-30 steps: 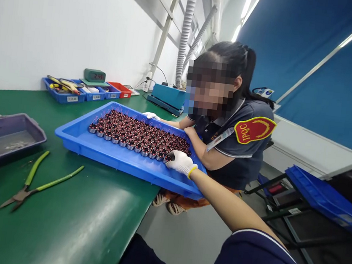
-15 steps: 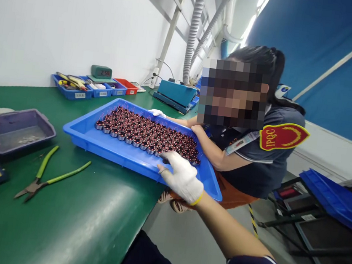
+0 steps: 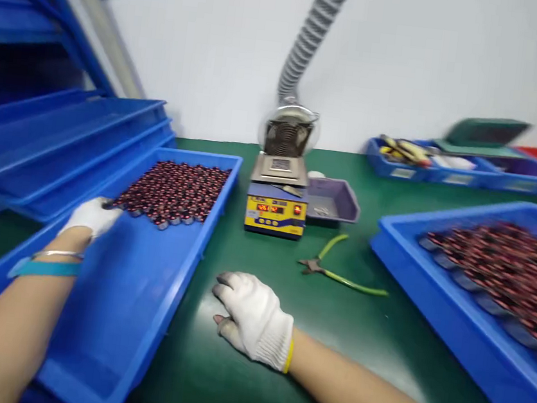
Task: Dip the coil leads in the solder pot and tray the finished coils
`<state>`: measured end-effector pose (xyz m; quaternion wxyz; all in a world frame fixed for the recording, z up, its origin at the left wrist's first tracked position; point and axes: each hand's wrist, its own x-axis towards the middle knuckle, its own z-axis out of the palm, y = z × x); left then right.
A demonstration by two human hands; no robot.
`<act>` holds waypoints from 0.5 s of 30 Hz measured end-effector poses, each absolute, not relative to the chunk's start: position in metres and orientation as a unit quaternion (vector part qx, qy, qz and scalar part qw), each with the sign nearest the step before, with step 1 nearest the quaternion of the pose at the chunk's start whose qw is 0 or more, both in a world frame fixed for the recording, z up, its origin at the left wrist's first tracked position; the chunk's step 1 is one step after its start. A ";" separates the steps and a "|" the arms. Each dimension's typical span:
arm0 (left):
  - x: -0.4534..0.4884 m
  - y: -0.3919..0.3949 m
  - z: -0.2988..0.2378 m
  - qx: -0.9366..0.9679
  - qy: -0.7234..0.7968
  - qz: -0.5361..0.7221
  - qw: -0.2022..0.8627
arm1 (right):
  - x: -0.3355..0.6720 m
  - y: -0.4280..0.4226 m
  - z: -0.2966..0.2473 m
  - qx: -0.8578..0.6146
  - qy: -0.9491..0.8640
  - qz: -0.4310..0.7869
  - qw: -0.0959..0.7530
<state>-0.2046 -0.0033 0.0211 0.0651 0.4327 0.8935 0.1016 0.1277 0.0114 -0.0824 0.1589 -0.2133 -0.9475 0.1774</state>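
My left hand (image 3: 92, 217), in a white glove, reaches into the blue tray (image 3: 141, 297) on the left. Its fingers are drawn together at the edge of the packed small round parts (image 3: 173, 190), which are dark with red on top. Blur hides what is between the fingertips. My right hand (image 3: 255, 316), in a white glove with dark fingertips, is low over the green table, palm down and fingers apart, with nothing in it. Beyond it lie cutting pliers with green handles (image 3: 321, 269), jaws to the left.
A blue-and-yellow heated unit (image 3: 275, 215) with a red display stands under a ribbed duct (image 3: 311, 38). A purple bin (image 3: 331, 199) adjoins it. Another blue tray of parts (image 3: 432, 298) is at right, tool bins (image 3: 398, 171) behind. Stacked blue trays (image 3: 61, 145) are at left.
The view has swung left, so the co-worker is out of sight. My right hand has left the right-hand tray and is over the table. My left hand has come into view.
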 end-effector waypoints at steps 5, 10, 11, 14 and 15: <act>-0.215 -0.010 0.010 0.391 0.915 0.070 0.068 | 0.130 0.011 -0.081 -0.193 -0.942 0.216 0.169; -0.200 0.015 0.009 0.450 0.884 0.075 0.100 | 0.140 0.014 -0.082 -0.207 -0.934 0.240 0.164; -0.195 0.019 0.006 0.466 0.874 0.078 0.115 | 0.140 0.015 -0.082 -0.207 -0.934 0.242 0.161; -0.177 0.025 -0.011 0.487 0.858 0.094 0.129 | 0.139 0.016 -0.080 -0.204 -0.935 0.243 0.156; -0.172 0.027 -0.018 0.482 0.862 0.101 0.119 | 0.139 0.016 -0.079 -0.204 -0.936 0.242 0.155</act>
